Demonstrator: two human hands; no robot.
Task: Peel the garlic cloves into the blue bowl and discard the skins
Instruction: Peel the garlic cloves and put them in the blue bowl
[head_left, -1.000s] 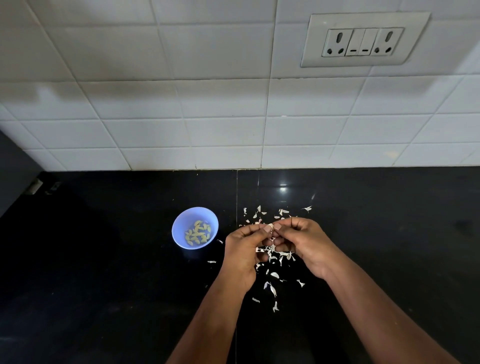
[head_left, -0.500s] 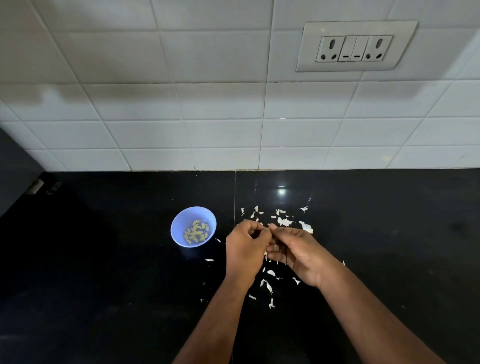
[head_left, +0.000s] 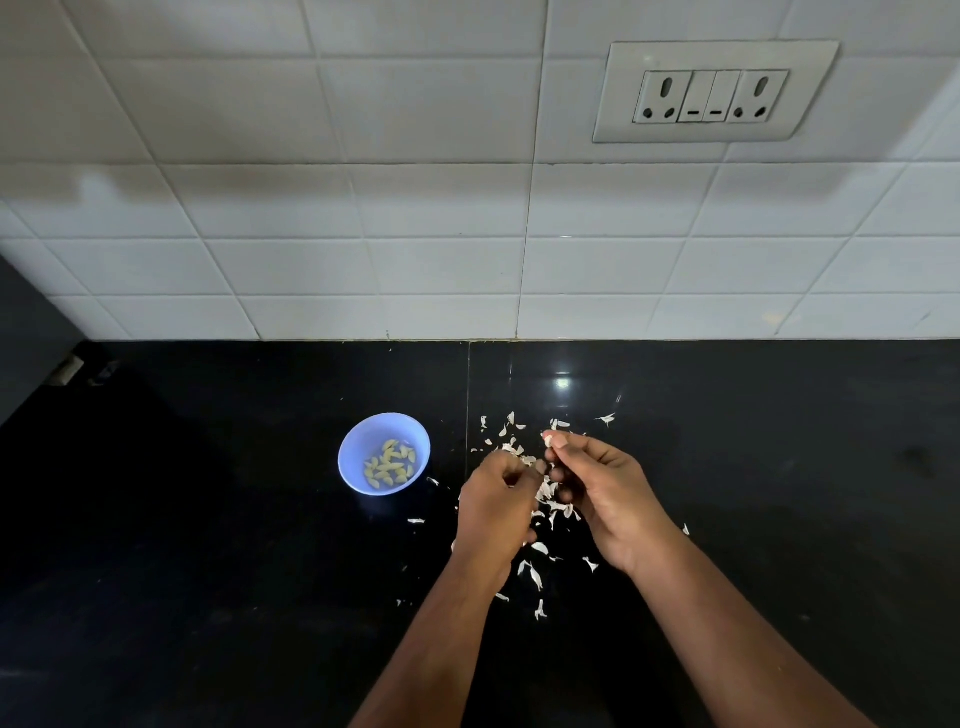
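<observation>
Nearest, loose skins (head_left: 540, 577) are scattered over the black surface (head_left: 208, 571), probably dropped where the peeling is done so they can be gathered later. Just beyond, the left hand (head_left: 496, 512) is curled over the pile; what its grip encloses cannot be told. The right hand (head_left: 605, 488) is raised a little, a pale scrap (head_left: 548, 440) pinched at its fingertips, clove or skin unclear. Farther left, the blue bowl (head_left: 353, 441) is kept near, peeled cloves (head_left: 389, 464) collected inside.

A glossy black stone table (head_left: 208, 545) carries scattered white papery garlic skins (head_left: 550, 499). The small round blue plastic bowl (head_left: 358, 441) holds pale yellow peeled cloves (head_left: 389, 462). White square wall tiles (head_left: 311, 208) show grey grout lines.
</observation>
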